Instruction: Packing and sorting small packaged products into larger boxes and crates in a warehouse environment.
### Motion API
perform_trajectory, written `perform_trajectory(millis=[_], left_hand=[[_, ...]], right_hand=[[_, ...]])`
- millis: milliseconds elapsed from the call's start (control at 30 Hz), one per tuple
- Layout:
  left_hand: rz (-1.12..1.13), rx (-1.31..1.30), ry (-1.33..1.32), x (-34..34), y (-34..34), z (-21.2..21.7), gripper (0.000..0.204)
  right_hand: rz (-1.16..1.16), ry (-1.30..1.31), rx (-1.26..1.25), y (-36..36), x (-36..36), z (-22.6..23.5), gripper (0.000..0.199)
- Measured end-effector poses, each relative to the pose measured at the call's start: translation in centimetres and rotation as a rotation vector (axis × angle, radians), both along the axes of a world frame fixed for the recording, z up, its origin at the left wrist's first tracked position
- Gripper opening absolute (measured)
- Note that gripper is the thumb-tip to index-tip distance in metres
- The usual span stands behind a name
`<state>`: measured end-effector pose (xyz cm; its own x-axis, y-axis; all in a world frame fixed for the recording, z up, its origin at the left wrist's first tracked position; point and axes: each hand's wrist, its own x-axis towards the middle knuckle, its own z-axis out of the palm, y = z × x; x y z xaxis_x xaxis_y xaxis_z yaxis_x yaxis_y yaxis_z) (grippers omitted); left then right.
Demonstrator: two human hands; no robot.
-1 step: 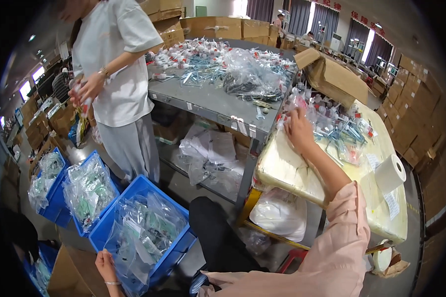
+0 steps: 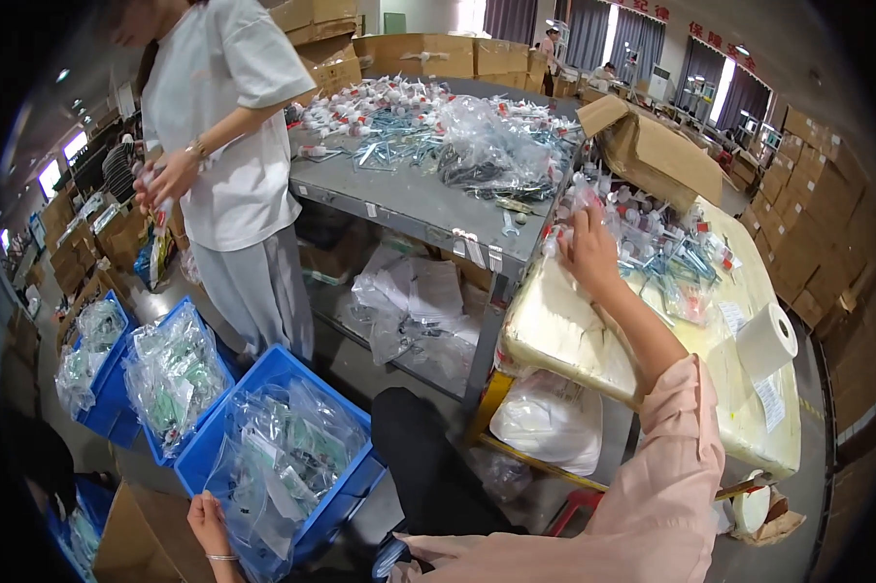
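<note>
At the lower left, my left hand (image 2: 209, 525) is closed on the edge of a clear plastic bag (image 2: 268, 520). That bag hangs over the near side of a blue crate (image 2: 339, 505) filled with bagged greenish parts. My right hand (image 2: 589, 248) is stretched out to the far left end of a pale yellow padded surface (image 2: 579, 335). Its fingers curl down at a heap of small bottles (image 2: 642, 212) with red and white ends, beside a reddish, see-through item. What they grip is partly hidden. Bluish metal tools (image 2: 686, 257) lie beside the heap.
A grey table (image 2: 399, 199) carries more bottles, metal tools and a plastic bag heap (image 2: 491, 141). An open cardboard box (image 2: 652, 146) and a paper roll (image 2: 766, 340) sit on the padded surface. A co-worker (image 2: 229, 126) stands left, handling small items, near two more blue crates (image 2: 190, 316).
My right hand has shifted very slightly at the bottle heap, its fingers bent a little differently. The co-worker's hands have moved slightly. My left hand stays in place.
</note>
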<state>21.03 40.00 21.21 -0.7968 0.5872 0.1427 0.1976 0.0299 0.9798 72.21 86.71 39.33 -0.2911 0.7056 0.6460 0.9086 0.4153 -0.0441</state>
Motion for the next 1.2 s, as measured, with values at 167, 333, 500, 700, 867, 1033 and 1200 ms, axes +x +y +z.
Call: perform_trajectory(millis=[167,333,500,700,867,1033,1200], left_hand=[[-0.015,-0.008,0.02,-1.1,-0.3,-1.4,0.029],[-0.087,-0.004,0.012,-3.1,0.4,-3.6,0.028],[-0.128,0.011,0.001,-4.2,0.9,-5.0,0.028],[-0.113,-0.029,0.018,-4.2,-0.1,-5.6,0.03],[-0.107,-0.048,0.011,-0.3,0.9,-2.1,0.03],[-0.105,-0.018,-0.029,-0.6,1.1,-3.0,0.031],[-0.028,-0.165,0.118,1.0,0.9,-1.7,0.032]], right_hand=[[0.0,-0.014,0.388,2.6,0.7,0.8,0.049],[-0.049,0.196,0.245,3.3,2.9,1.0,0.056],[-0.297,0.452,0.103,3.5,4.0,2.8,0.044],[-0.16,0.103,0.275,2.4,7.3,3.4,0.017],[-0.498,-0.114,0.25,-1.8,18.9,3.3,0.016],[-0.483,-0.172,-0.062,-4.5,13.1,3.4,0.031],[0.118,-0.127,-0.034,0.0,2.3,1.8,0.048]])
